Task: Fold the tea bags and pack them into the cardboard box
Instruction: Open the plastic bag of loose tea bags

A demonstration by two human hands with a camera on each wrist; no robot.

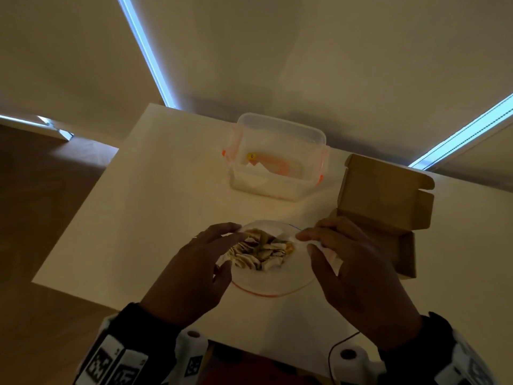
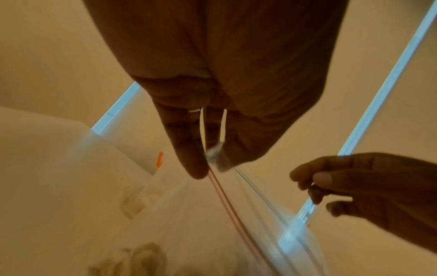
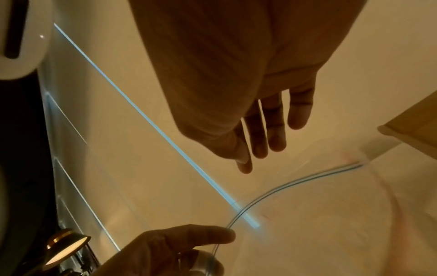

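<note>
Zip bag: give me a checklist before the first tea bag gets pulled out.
1. Zip bag mouth open: ok, its rims are spread apart.
2. Left hand holding a rim: ok, it pinches the zip edge in the left wrist view.
3. Right hand holding the other side: ok, it pinches the bag's edge.
4. A hand free to reach in: not ok, both are busy with the bag.
5. Tea bags reachable: ok, they lie piled inside the mouth.
6. Cardboard box ready: lid up, ok; its inside, cannot tell.
</note>
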